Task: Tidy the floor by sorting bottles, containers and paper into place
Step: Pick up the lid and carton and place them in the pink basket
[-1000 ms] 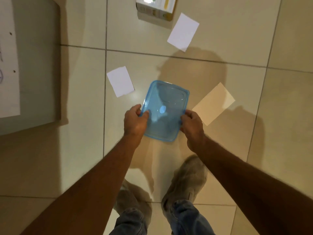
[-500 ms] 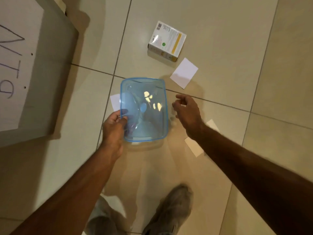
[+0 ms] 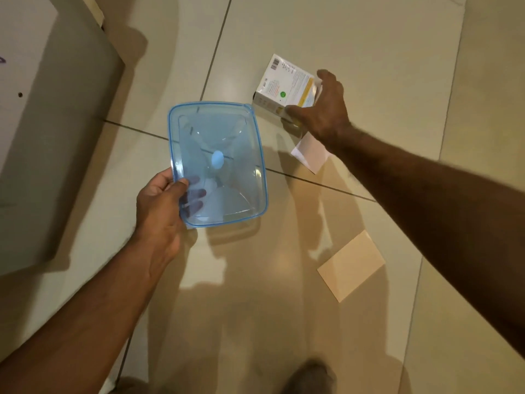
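Observation:
My left hand (image 3: 159, 206) grips the near left edge of a clear blue plastic container (image 3: 217, 163), held flat above the tiled floor. My right hand (image 3: 324, 106) reaches forward and wraps its thumb and fingers around the right end of a small white and yellow carton (image 3: 279, 86) that lies on the floor. A white paper sheet (image 3: 311, 153) lies just below that hand, partly under my wrist. A beige paper sheet (image 3: 350, 264) lies on the floor under my right forearm.
A large grey board with a white sheet on it (image 3: 51, 132) lies on the floor at the left. My shoe (image 3: 308, 378) shows at the bottom edge. Beige floor tiles (image 3: 369, 38) spread all around.
My right hand let go of the container and reached forward to the carton. The left hand alone lifted the container up and to the left. The view shifted forward.

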